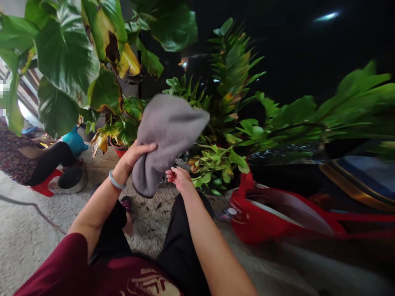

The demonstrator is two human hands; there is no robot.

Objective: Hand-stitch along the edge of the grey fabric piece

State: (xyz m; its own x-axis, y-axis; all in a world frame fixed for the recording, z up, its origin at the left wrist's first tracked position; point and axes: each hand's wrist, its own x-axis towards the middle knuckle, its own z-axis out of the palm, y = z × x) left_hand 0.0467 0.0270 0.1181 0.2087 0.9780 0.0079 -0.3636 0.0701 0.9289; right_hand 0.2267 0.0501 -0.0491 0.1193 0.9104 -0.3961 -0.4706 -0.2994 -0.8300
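- One grey cloth (173,127) is in the middle of the view, raised in the air in front of the person, above the ground (27,238).
- The left hand (135,153) grips this cloth at its left side: the thumb presses on the near face, and the other fingers are hidden behind.
- A pale bracelet (116,181) is around the left wrist.
- The right hand (180,177) is just beside the lower right edge of the cloth, with fingers curled and thumb near to them; I cannot tell whether it pinches the edge.
- Behind the cloth stand green plants: one with broad leaves (66,57), some of them yellow and brown, and a smaller leafy plant (210,166) near the right hand.
- A red flowerpot (119,151) shows just behind the left hand.
- At the left, another person in a patterned garment (18,152) is near a red stool (46,186) and a grey basin (74,187).
- At the right is a large red object (249,222), blurred.
- Below are the person's dark red shirt (61,267) and black trousers (175,234).
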